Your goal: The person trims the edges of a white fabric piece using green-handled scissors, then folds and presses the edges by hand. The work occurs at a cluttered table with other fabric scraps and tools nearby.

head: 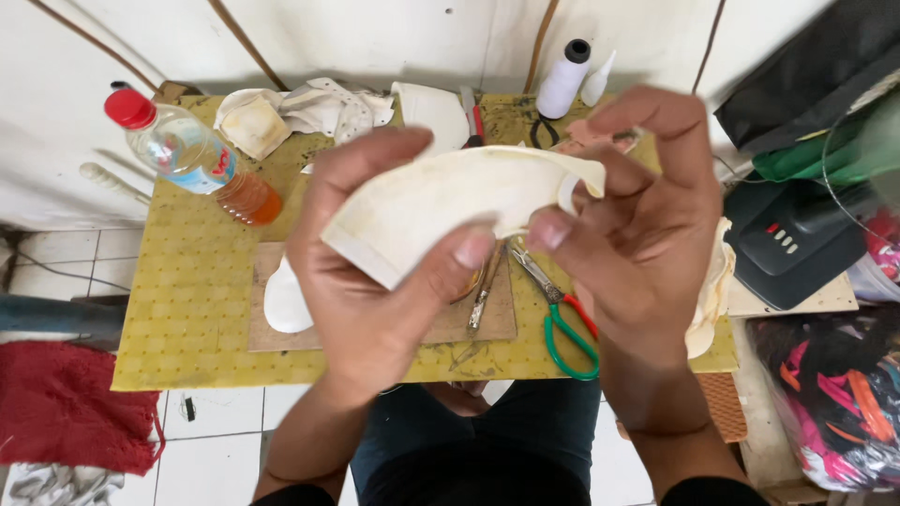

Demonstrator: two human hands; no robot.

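Observation:
My left hand [375, 272] and my right hand [642, 225] hold up one cream-white curved piece of material [450, 201] above a small yellow table [187, 309]. The left thumb presses its lower edge and the fingers wrap behind it. At the piece's right end my right thumb and fingers pinch a small curled tab. Its front is smudged with yellowish stains.
On the table lie green-handled scissors [562, 323], a brown board [478, 319] with a white cut piece [283, 302], a metal tool [485, 292], a red-capped bottle of amber liquid [192, 155], white scraps [300, 112] and a thread spool [563, 78]. A red cloth [66, 403] lies left, bags right.

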